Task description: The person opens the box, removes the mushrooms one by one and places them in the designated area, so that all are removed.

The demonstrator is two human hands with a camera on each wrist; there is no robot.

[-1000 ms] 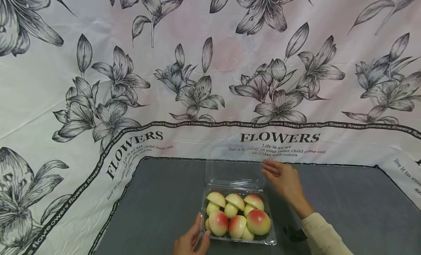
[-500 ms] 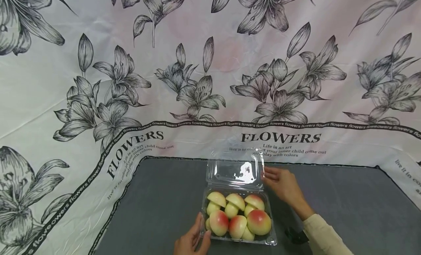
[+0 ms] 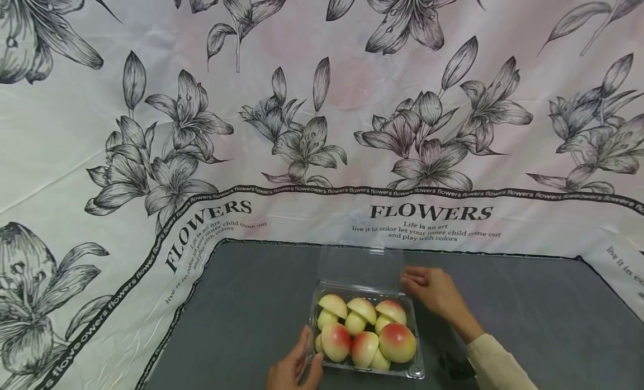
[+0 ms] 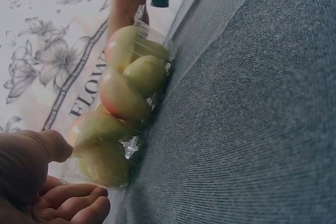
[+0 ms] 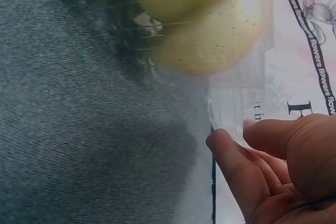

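A clear plastic box (image 3: 416, 370) sits on the grey table, its hinged lid (image 3: 362, 267) raised and leaning back. Several mushroom-shaped pieces (image 3: 397, 342) fill the box, with pale yellow stems and domed caps blushed red. At the box's left front corner, my left hand (image 3: 294, 362) grips the side, thumb (image 4: 55, 145) on one face and curled fingers (image 4: 89, 200) near the other. My right hand (image 3: 437, 292) pinches the lid's right edge between thumb and index finger (image 5: 223, 142). The lid's outline is faint against the table.
A grey cloth surface (image 3: 241, 323) surrounds the box. Behind it hangs a white flower-printed sheet (image 3: 302, 217) with black lettering. A small dark object (image 3: 457, 365) shows beside the right sleeve (image 3: 495, 362).
The lid has tipped farther back and its top edge sits lower. My right hand has moved down with it. The left hand and the box stay nearly in place.
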